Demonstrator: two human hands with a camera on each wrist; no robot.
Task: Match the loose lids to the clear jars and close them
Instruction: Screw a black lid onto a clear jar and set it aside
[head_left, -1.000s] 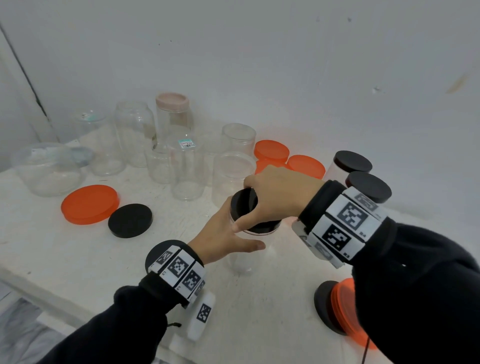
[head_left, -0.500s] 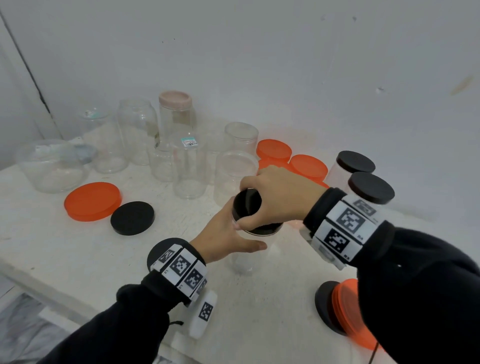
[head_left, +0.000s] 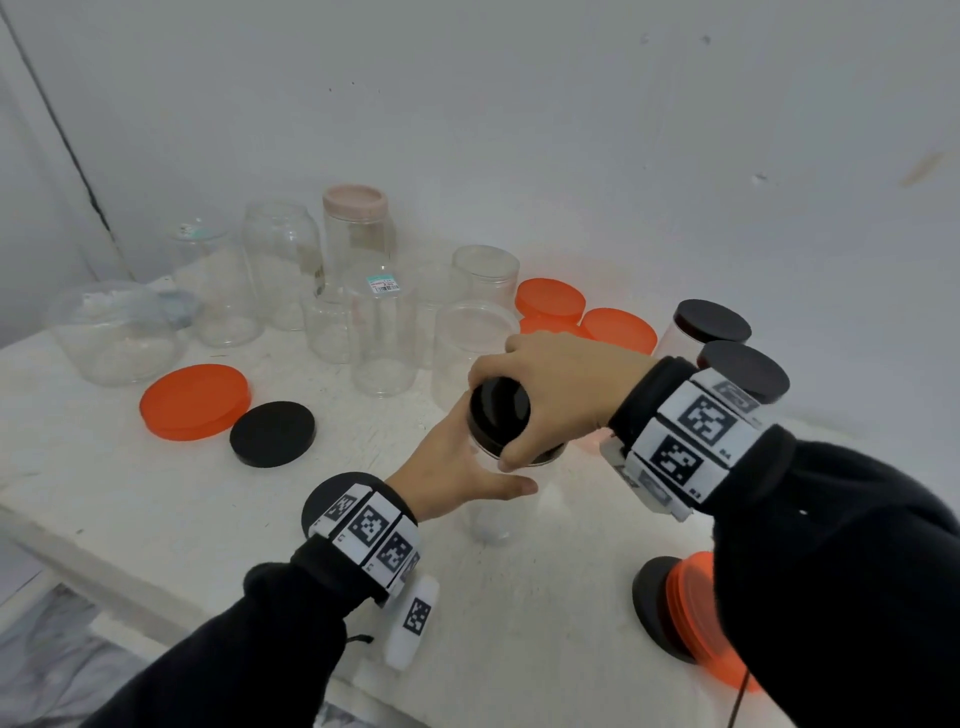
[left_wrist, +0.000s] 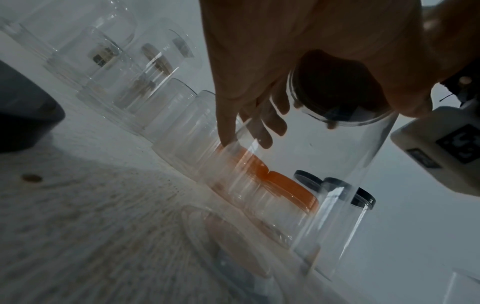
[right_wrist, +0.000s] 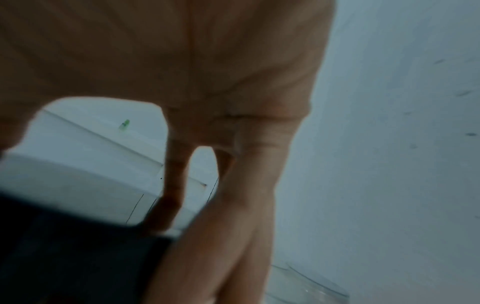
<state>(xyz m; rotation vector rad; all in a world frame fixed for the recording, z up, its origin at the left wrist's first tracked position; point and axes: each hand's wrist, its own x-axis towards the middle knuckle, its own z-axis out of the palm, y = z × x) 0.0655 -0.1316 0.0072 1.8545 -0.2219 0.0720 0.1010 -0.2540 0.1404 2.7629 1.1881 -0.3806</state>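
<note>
So the left hand (head_left: 457, 467) is wrapped around a clear jar (head_left: 493, 514) standing on the white counter (head_left: 156, 493), while the right hand (head_left: 561, 395) grips the black lid (head_left: 498, 415) sitting on its mouth, fingers curled around the rim.

black lid (head_left: 501, 415): half hidden | orange lids (head_left: 696, 618): sleeve-covered | right wrist: blurred

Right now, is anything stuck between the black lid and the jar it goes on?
Nothing visible. The black lid already sits on the clear jar; the right hand grips it, the left hand holds the jar.
</note>
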